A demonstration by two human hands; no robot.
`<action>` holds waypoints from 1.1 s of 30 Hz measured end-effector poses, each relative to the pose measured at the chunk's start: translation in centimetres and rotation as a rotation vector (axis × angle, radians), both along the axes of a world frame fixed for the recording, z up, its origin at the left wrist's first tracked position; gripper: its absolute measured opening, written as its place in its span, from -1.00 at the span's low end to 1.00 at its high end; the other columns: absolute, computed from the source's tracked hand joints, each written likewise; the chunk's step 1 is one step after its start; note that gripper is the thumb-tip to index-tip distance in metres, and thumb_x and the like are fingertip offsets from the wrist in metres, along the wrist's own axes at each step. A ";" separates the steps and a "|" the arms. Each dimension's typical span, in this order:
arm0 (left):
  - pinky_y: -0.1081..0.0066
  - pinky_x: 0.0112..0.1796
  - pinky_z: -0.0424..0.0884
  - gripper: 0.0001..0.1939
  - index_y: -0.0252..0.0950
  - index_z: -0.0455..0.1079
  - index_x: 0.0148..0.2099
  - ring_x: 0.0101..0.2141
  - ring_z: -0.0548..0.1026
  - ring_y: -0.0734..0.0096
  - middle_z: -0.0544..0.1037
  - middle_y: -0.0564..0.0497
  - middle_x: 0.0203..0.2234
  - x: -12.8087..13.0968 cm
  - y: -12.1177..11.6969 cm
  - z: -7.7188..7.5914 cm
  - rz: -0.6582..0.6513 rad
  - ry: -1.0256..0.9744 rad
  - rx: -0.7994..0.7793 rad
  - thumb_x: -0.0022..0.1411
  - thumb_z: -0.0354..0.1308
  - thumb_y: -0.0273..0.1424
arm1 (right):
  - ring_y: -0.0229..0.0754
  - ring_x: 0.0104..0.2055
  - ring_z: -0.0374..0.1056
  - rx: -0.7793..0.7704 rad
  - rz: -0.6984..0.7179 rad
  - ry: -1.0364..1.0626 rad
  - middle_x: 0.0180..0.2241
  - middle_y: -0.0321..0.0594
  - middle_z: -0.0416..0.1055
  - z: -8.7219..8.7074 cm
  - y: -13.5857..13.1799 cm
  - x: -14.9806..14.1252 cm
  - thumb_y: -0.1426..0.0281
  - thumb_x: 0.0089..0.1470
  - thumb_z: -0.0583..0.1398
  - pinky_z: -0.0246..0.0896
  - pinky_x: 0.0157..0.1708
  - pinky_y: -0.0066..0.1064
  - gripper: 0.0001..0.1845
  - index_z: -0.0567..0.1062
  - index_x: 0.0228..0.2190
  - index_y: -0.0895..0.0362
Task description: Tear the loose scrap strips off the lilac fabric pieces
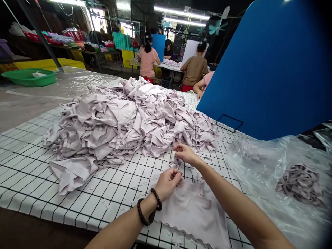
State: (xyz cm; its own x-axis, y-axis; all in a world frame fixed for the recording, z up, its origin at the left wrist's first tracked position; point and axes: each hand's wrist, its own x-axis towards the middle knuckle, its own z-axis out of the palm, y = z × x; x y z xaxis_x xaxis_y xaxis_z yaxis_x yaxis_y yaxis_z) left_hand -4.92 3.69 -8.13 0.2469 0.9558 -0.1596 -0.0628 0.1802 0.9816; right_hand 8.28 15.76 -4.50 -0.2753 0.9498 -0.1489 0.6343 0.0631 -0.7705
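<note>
A pale lilac garment [192, 207] lies flat on the white grid-patterned table cover [31, 166] in front of me. My left hand [168, 181], with a dark bead bracelet at the wrist, is closed in a pinch on the garment's top edge. A little farther out, my right hand [184, 153] pinches a thin strap of the same garment, fingers curled. Just beyond both hands lies a big heap of the same lilac garments [124, 121].
A tall blue board [264, 69] stands on the right. A clear plastic bag [285, 180] holding lilac straps lies at the right. A green basin [28, 76] sits far left. Three people work at a table at the back [171, 65]. Small fabric scraps dot the cover.
</note>
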 end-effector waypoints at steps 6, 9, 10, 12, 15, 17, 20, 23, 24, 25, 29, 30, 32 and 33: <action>0.44 -0.36 0.39 -0.69 -0.35 0.41 -0.32 -0.43 0.47 0.43 0.52 -0.05 -0.44 -0.1 -0.1 -0.2 -0.022 0.044 0.027 0.18 0.08 -0.17 | -0.37 -0.47 0.14 -0.032 0.153 0.101 -0.23 -0.25 0.29 1.7 -1.2 1.0 0.52 -0.14 0.11 0.15 -0.41 -0.48 -0.55 0.46 -0.13 0.10; 0.45 -0.38 0.38 -0.72 -0.34 0.40 -0.33 -0.44 0.47 0.43 0.52 -0.04 -0.47 0.0 -0.1 -0.4 -0.024 0.061 0.035 0.18 0.08 -0.20 | -0.26 -0.28 0.20 0.118 0.311 -0.049 -0.21 -0.19 0.23 1.7 -1.8 -0.1 0.43 -0.05 0.18 0.17 -0.20 -0.38 -0.73 0.53 -0.23 0.13; 0.46 -0.40 0.38 -0.73 -0.34 0.39 -0.34 -0.45 0.46 0.44 0.52 -0.03 -0.48 0.0 -0.1 -0.4 -0.021 0.063 0.033 0.18 0.08 -0.21 | -0.21 -0.23 0.20 0.157 0.356 -0.110 -0.22 -0.18 0.24 1.4 -2.0 -0.6 0.41 -0.05 0.21 0.15 -0.15 -0.35 -0.78 0.54 -0.29 0.14; 0.46 -0.41 0.37 -0.74 -0.35 0.39 -0.35 -0.46 0.45 0.44 0.51 -0.04 -0.48 0.0 -0.1 -0.3 -0.015 0.062 0.028 0.17 0.08 -0.23 | -0.14 -0.16 0.20 0.208 0.399 -0.185 -0.26 -0.16 0.25 1.0 -2.0 -1.3 0.39 -0.08 0.27 0.12 -0.10 -0.30 -0.86 0.54 -0.39 0.17; 0.46 -0.40 0.37 -0.75 -0.36 0.40 -0.29 -0.45 0.45 0.45 0.52 -0.06 -0.45 0.0 -0.1 -0.1 -0.013 0.030 0.010 0.18 0.07 -0.25 | -0.11 -0.13 0.20 0.114 0.392 -0.059 -0.24 -0.15 0.28 1.3 -1.3 -1.0 0.31 -0.07 0.28 0.10 -0.10 -0.29 -0.83 0.50 -0.50 0.18; 0.44 -0.39 0.39 -0.75 -0.37 0.37 -0.20 -0.44 0.46 0.44 0.51 -0.06 -0.44 0.0 -0.1 0.1 -0.006 -0.009 -0.013 0.18 0.07 -0.28 | -0.13 -0.15 0.22 -0.037 0.358 0.153 -0.20 -0.16 0.30 2.3 -0.6 0.1 0.24 -0.06 0.26 0.12 -0.15 -0.31 -0.75 0.47 -0.56 0.18; 0.43 -0.38 0.40 -0.69 -0.37 0.27 -0.08 -0.44 0.47 0.44 0.50 -0.04 -0.43 -0.1 0.0 0.3 0.018 -0.070 -0.057 0.16 0.10 -0.31 | -0.17 -0.22 0.24 -0.217 0.272 0.408 -0.22 -0.18 0.36 4.2 0.2 2.2 0.24 -0.09 0.26 0.11 -0.21 -0.35 -0.76 0.51 -0.54 0.18; 0.42 -0.41 0.41 -0.65 -0.39 0.22 -0.05 -0.47 0.47 0.46 0.48 -0.05 -0.43 -0.2 0.3 0.2 0.029 -0.119 -0.107 0.19 0.08 -0.28 | -0.19 -0.28 0.24 -0.266 0.186 0.518 -0.30 -0.18 0.41 5.7 0.8 4.0 0.28 -0.10 0.24 0.10 -0.25 -0.36 -0.78 0.56 -0.44 0.17; 0.42 -0.42 0.41 -0.65 -0.40 0.22 -0.05 -0.49 0.46 0.47 0.48 -0.05 -0.44 -0.2 0.5 0.2 0.029 -0.138 -0.128 0.20 0.07 -0.27 | -0.20 -0.29 0.25 -0.266 0.169 0.538 -0.32 -0.18 0.41 6.1 1.0 4.5 0.29 -0.09 0.24 0.11 -0.26 -0.37 -0.79 0.56 -0.43 0.18; 0.43 -0.43 0.40 -0.66 -0.41 0.21 -0.06 -0.51 0.46 0.48 0.48 -0.04 -0.45 -0.2 0.6 0.2 0.030 -0.157 -0.152 0.21 0.05 -0.28 | -0.20 -0.30 0.25 -0.258 0.155 0.556 -0.33 -0.17 0.41 6.4 1.1 4.9 0.30 -0.09 0.23 0.11 -0.27 -0.38 -0.79 0.56 -0.45 0.18; 0.45 -0.44 0.39 -0.73 -0.43 0.21 -0.08 -0.54 0.44 0.51 0.47 -0.02 -0.49 -0.2 1.1 0.4 0.041 -0.242 -0.257 0.25 0.01 -0.33 | -0.17 -0.28 0.31 -0.213 0.115 0.625 -0.33 -0.16 0.43 7.8 1.3 5.9 0.31 -0.11 0.23 0.17 -0.24 -0.37 -0.83 0.49 -0.54 0.18; 0.46 -0.44 0.39 -0.73 -0.43 0.21 -0.08 -0.54 0.45 0.51 0.47 -0.02 -0.50 -0.3 1.1 0.6 0.045 -0.262 -0.280 0.27 -0.01 -0.33 | -0.17 -0.29 0.33 -0.215 0.114 0.620 -0.36 -0.17 0.43 8.3 1.1 6.0 0.30 -0.10 0.23 0.19 -0.24 -0.35 -0.82 0.46 -0.54 0.17; 0.45 -0.42 0.40 -0.72 -0.43 0.22 -0.06 -0.53 0.46 0.50 0.48 -0.04 -0.49 -0.4 1.1 1.0 0.057 -0.295 -0.322 0.30 -0.05 -0.31 | -0.19 -0.38 0.34 -0.196 0.121 0.546 -0.45 -0.22 0.40 9.1 0.6 5.8 0.26 -0.04 0.22 0.23 -0.30 -0.33 -0.79 0.43 -0.50 0.16; 0.44 -0.40 0.40 -0.69 -0.44 0.23 -0.06 -0.52 0.46 0.49 0.49 -0.05 -0.49 -0.5 1.0 1.3 0.064 -0.308 -0.339 0.31 -0.06 -0.28 | -0.22 -0.45 0.31 -0.141 0.115 0.468 -0.50 -0.26 0.38 9.4 0.1 5.6 0.23 0.00 0.20 0.22 -0.36 -0.34 -0.78 0.43 -0.46 0.15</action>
